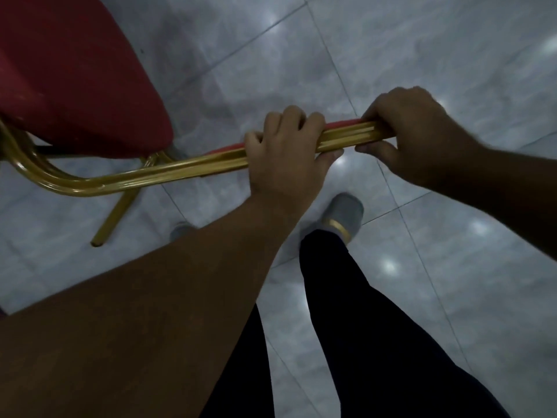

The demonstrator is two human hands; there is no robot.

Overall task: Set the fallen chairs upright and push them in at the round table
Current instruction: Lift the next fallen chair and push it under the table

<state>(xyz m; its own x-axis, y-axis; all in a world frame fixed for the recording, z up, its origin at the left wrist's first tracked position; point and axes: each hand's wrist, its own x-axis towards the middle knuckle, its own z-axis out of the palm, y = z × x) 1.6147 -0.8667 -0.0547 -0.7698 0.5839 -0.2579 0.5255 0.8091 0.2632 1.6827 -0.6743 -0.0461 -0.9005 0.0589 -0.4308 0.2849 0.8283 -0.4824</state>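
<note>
A chair with a red padded seat (69,73) and a gold metal frame (168,170) fills the upper left. Its backrest edge runs across the middle as a gold bar with a thin strip of red padding behind it. My left hand (286,152) is closed around that bar near its middle. My right hand (413,128) grips the same bar further right, at its end. One gold leg (116,215) points down to the floor at the left. The round table is out of view.
Glossy grey floor tiles (422,49) spread all around, with light reflections. My legs in dark trousers (376,342) and a grey shoe (345,214) stand just below the bar.
</note>
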